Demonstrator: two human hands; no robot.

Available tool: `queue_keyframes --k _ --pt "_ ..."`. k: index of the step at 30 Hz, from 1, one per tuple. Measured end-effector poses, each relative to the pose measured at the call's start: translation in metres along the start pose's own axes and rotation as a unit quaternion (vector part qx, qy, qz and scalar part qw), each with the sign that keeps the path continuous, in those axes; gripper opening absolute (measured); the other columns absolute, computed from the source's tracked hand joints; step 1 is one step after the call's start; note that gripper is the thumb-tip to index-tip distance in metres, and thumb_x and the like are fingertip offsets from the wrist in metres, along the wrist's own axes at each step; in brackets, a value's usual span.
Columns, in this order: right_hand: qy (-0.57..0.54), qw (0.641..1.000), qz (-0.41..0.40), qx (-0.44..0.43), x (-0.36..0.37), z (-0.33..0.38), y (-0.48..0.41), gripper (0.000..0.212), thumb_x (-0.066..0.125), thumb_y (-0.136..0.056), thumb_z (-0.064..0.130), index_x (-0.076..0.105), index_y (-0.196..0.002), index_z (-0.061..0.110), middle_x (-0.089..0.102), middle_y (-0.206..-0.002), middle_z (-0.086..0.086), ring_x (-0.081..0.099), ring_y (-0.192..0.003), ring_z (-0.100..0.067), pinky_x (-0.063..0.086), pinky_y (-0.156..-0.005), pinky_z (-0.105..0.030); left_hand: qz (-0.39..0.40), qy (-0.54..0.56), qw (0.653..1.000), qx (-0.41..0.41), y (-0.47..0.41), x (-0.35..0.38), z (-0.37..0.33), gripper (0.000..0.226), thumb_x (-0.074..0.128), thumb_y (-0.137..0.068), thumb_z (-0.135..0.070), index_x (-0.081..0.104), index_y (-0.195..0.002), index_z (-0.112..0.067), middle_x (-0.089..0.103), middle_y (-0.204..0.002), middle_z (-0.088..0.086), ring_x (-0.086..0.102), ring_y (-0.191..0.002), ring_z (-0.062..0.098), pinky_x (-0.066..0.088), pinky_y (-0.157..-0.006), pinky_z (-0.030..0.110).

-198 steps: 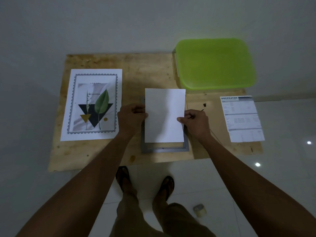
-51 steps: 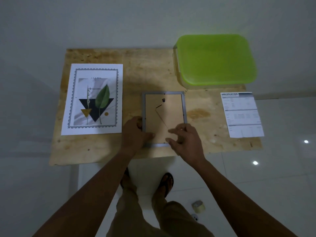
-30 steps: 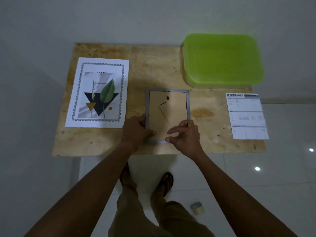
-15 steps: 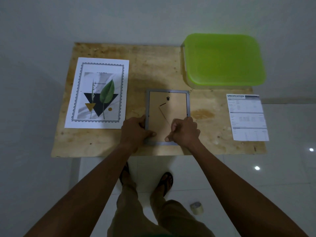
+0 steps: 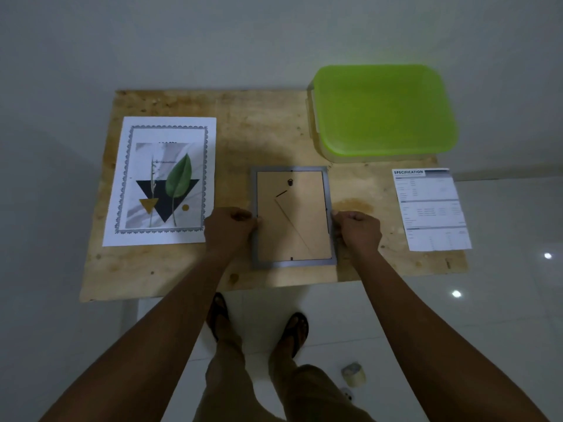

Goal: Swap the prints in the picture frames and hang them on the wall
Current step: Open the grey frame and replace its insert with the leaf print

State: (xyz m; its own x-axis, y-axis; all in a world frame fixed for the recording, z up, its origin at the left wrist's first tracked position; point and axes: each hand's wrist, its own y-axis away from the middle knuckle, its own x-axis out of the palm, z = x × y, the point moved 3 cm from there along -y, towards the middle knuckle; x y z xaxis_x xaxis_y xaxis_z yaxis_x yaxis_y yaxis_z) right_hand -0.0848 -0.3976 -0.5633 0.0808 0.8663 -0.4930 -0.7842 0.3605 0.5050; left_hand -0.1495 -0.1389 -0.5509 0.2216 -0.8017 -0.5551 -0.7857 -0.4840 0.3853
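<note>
A grey picture frame lies face down near the front of the plywood table, its brown backing board with stand and hanger facing up. My left hand grips the frame's left edge, fingers curled. My right hand grips the right edge the same way. A leaf print with a decorative border lies flat at the table's left. A specification sheet lies at the right edge.
A lime green lidded plastic box sits at the table's back right against the white wall. On the white tile floor a roll of tape lies by my right foot. Bare wood shows behind the frame.
My hands left the lower part of the backing and moved out to the frame's left and right edges. Earlier a white sheet was held over the frame; the backing now covers it.
</note>
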Motion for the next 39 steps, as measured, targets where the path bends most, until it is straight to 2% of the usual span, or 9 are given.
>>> queue_keyframes --k 2,4,7,12,15,24,29,33,39 --pt "0.018 1.000 0.013 0.009 -0.001 0.005 -0.005 0.027 0.082 -0.080 0.039 0.073 -0.061 0.022 0.073 -0.066 -0.001 0.072 -0.068 -0.023 0.060 -0.079 -0.039 -0.003 0.030 0.999 -0.028 -0.004 0.001 -0.002 0.010 0.076 -0.084 -0.033 0.076 -0.077 -0.026 0.075 -0.077 -0.001 0.071 -0.073 0.016 0.060 -0.082 0.042" --pt "0.034 0.999 0.032 0.022 0.000 0.011 -0.012 0.036 0.084 -0.077 0.042 0.071 -0.057 0.015 0.072 -0.061 -0.005 0.072 -0.065 -0.029 0.061 -0.078 -0.042 -0.004 0.055 0.997 -0.056 -0.009 0.001 0.000 0.016 0.077 -0.083 -0.033 0.071 -0.069 -0.031 0.073 -0.068 -0.003 0.072 -0.066 0.015 0.060 -0.081 0.043" --pt "0.023 0.994 0.080 0.074 0.003 0.017 -0.022 0.037 0.090 -0.072 0.034 0.070 -0.061 0.006 0.073 -0.066 -0.015 0.067 -0.057 -0.027 0.062 -0.074 -0.044 0.018 0.080 0.993 -0.082 -0.017 0.001 0.005 0.014 0.084 -0.075 -0.035 0.077 -0.075 -0.024 0.075 -0.069 -0.001 0.073 -0.065 0.015 0.061 -0.079 0.041" --pt "-0.008 0.977 0.159 0.141 0.001 0.026 -0.028 0.024 0.086 -0.079 0.017 0.066 -0.078 0.001 0.064 -0.071 -0.013 0.060 -0.059 -0.021 0.051 -0.044 -0.025 0.073 0.118 0.982 -0.127 -0.025 -0.004 0.005 0.019 0.088 -0.073 -0.025 0.077 -0.083 -0.012 0.077 -0.082 0.008 0.074 -0.069 0.016 0.061 -0.067 0.026" --pt "0.010 0.973 0.180 0.145 0.000 0.027 -0.030 0.023 0.085 -0.080 0.016 0.066 -0.078 0.003 0.064 -0.073 -0.012 0.060 -0.063 -0.019 0.053 -0.048 -0.025 0.095 0.126 0.977 -0.141 -0.027 -0.006 0.003 0.025 0.088 -0.072 -0.017 0.076 -0.090 -0.005 0.076 -0.084 0.008 0.072 -0.062 0.010 0.057 -0.057 0.019" --pt "0.049 0.964 0.215 0.147 0.003 0.034 -0.033 0.024 0.082 -0.083 0.014 0.062 -0.073 0.006 0.056 -0.067 -0.009 0.053 -0.059 -0.018 0.049 -0.043 -0.019 0.080 0.071 0.987 -0.123 -0.032 -0.003 0.003 0.023 0.092 -0.063 -0.027 0.074 -0.072 -0.016 0.076 -0.078 0.005 0.074 -0.077 0.018 0.060 -0.082 0.035" --pt "0.132 0.980 0.145 0.045 0.008 0.038 -0.039 0.028 0.090 -0.072 0.018 0.072 -0.075 -0.003 0.071 -0.067 -0.017 0.066 -0.053 -0.024 0.060 -0.057 -0.034 0.052 0.009 0.993 -0.110 -0.033 -0.001 -0.008 0.024 0.092 -0.064 -0.026 0.072 -0.066 -0.014 0.072 -0.070 0.001 0.070 -0.068 0.013 0.054 -0.066 0.023" --pt "0.224 0.967 0.107 -0.051 0.010 0.043 -0.039 0.031 0.088 -0.073 0.028 0.073 -0.065 0.002 0.072 -0.060 -0.010 0.073 -0.059 -0.023 0.062 -0.071 -0.035 0.034 -0.045 0.994 -0.097 -0.033 0.002 -0.016 0.025 0.091 -0.066 -0.028 0.073 -0.069 -0.012 0.069 -0.065 -0.001 0.065 -0.064 0.007 0.042 -0.055 0.019" --pt "0.114 0.976 0.180 0.034 0.005 0.042 -0.042 0.028 0.089 -0.073 0.011 0.072 -0.084 -0.008 0.070 -0.073 -0.020 0.065 -0.057 -0.024 0.062 -0.065 -0.036 0.047 -0.018 0.995 -0.084 -0.031 -0.002 -0.008 0.032 0.091 -0.067 -0.028 0.077 -0.090 -0.011 0.072 -0.085 0.000 0.067 -0.082 0.011 0.053 -0.077 0.027"
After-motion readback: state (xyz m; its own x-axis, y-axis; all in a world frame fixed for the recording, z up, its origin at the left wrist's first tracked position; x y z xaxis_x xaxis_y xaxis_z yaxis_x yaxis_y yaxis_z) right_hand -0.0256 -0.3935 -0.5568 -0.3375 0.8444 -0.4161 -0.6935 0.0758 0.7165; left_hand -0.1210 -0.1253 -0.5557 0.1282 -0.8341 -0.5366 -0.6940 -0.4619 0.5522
